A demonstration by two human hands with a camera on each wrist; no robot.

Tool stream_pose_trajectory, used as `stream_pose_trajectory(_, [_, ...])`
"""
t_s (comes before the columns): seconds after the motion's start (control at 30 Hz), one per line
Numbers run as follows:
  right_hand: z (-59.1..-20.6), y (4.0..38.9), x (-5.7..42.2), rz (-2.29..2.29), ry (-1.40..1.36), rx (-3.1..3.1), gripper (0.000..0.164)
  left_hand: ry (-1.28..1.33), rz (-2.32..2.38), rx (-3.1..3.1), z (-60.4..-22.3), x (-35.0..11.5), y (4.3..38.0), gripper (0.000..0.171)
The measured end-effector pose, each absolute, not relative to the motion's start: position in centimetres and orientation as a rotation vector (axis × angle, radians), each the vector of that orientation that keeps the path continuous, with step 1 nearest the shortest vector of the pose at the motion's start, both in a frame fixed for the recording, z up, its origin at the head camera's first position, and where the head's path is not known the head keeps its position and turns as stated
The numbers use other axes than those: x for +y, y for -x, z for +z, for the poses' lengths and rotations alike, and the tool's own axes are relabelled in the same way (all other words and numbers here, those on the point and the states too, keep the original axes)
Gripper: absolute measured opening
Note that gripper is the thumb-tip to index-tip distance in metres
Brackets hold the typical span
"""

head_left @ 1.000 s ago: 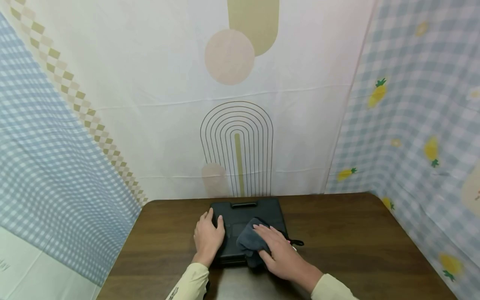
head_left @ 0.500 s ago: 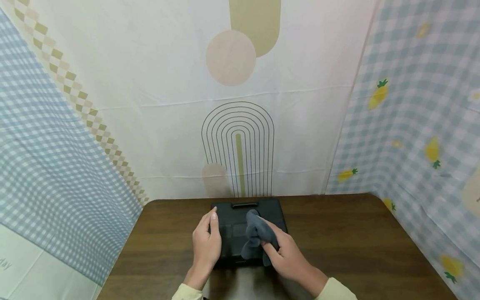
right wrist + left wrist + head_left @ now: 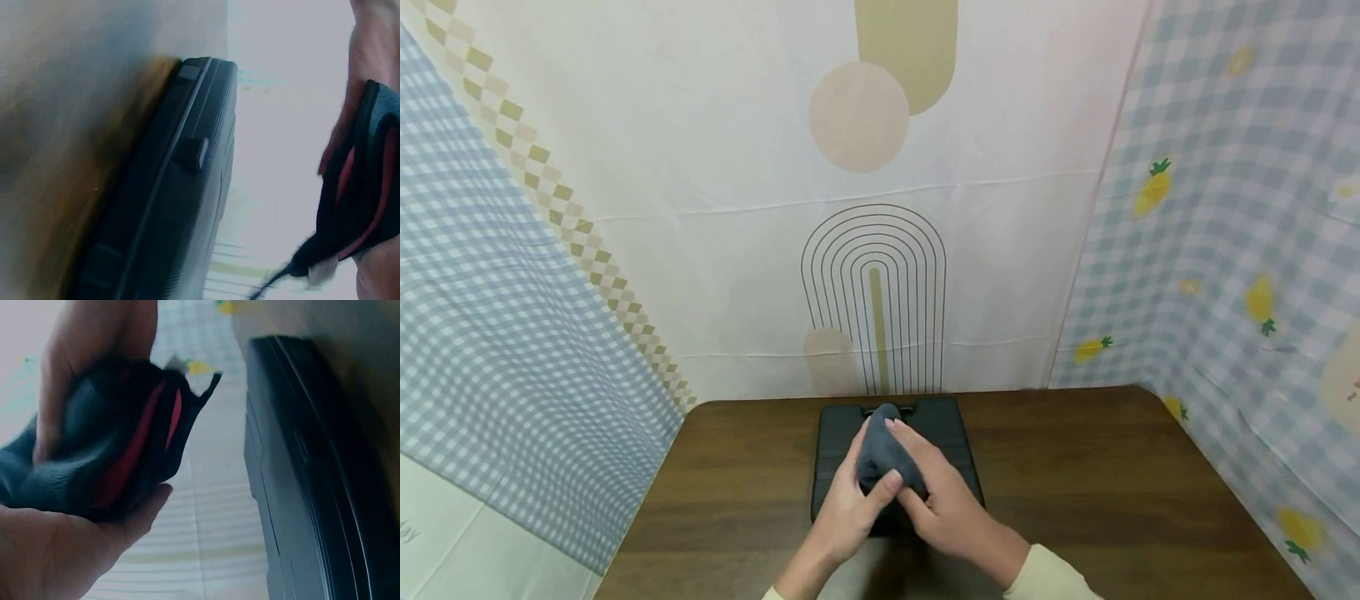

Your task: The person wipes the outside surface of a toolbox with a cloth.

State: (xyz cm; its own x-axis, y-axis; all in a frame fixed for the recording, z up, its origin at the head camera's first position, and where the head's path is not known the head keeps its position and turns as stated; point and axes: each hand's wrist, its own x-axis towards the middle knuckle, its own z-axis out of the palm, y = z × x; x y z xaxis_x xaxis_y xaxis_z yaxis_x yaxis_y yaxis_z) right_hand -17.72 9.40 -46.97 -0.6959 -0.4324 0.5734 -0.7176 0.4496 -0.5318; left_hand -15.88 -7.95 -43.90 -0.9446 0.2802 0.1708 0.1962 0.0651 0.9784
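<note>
Above a black hard plastic case (image 3: 942, 429), both hands hold a bunched grey-blue cloth (image 3: 883, 448). My left hand (image 3: 844, 510) grips its left side, thumb across the near end. On the other side my right hand (image 3: 951, 510) has its fingers over the top and its thumb below. In the left wrist view the folded cloth (image 3: 81, 444) shows red strips, dark edging and a small loop. A gap separates it from the case (image 3: 312, 462) there. The right wrist view shows a latch (image 3: 199, 154) on the side of the case; the case lies flat.
The case rests on a brown wooden table (image 3: 1075, 467), near its back edge. A white printed cloth (image 3: 737, 275) hangs behind it. Blue checked cloths stand at the left (image 3: 527, 308) and right (image 3: 1195, 275).
The right hand has lifted the cloth off the case lid and brought it left and up. My left hand has left the case's left edge and taken hold of the cloth too.
</note>
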Motion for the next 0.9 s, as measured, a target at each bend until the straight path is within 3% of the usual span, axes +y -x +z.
stream_pose_trajectory(0.13, [-47.0, 17.4, 8.4, 0.922, -1.031, -2.414, 0.07, -0.418, 2.107, 2.178, -43.7, -7.3, 15.5, 0.085])
stream_pose_trajectory(0.33, [-47.3, 17.1, 8.3, 0.866, -1.026, -2.506, 0.077, -0.283, 2.107, 2.168, -43.8, -7.2, 15.6, 0.074])
stream_pose_trajectory(0.6, [-47.5, 17.2, 8.7, 0.906, -1.009, -2.506, 0.076, -0.265, 2.163, 2.101, -44.0, -7.6, 15.9, 0.07])
stream_pose_trajectory(0.9, [-48.3, 17.6, 11.2, 0.925, -0.956, -2.475, 0.068, -0.104, 2.275, 2.332, -44.1, -10.3, 15.9, 0.048])
